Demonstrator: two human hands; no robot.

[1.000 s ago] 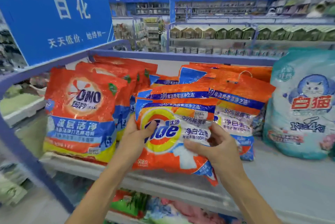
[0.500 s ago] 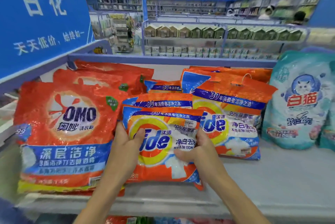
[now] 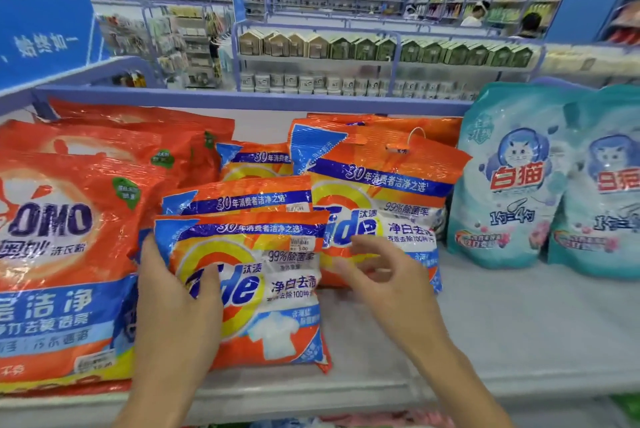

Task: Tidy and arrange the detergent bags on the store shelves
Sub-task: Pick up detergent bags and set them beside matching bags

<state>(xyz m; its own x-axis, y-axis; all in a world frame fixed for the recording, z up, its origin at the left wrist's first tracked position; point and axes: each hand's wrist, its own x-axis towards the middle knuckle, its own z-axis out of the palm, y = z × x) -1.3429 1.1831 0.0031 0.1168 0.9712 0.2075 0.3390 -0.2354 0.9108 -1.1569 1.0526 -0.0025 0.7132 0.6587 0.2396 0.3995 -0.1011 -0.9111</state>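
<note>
Right hand (image 3: 391, 285) released bag (image 3: 277, 310); left hand (image 3: 173, 317) grips edge.

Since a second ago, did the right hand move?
Yes. The right hand has come off the front Tide bag and shifted right, now in front of the bigger Tide bag.

The large orange OMO plastic bag (image 3: 65, 254) runs off the left edge, and the outer teal cat-printed pouch (image 3: 602, 185) off the right. The left hand (image 3: 173, 306) gripping the small orange Tide bag (image 3: 270, 289) covers its left side and part of the logo; only the top strip of a second small Tide bag (image 3: 239, 197) shows behind it. The right hand (image 3: 388, 275), fingers loose, is blurred and hides part of the larger orange Tide bag (image 3: 381, 192).
</note>
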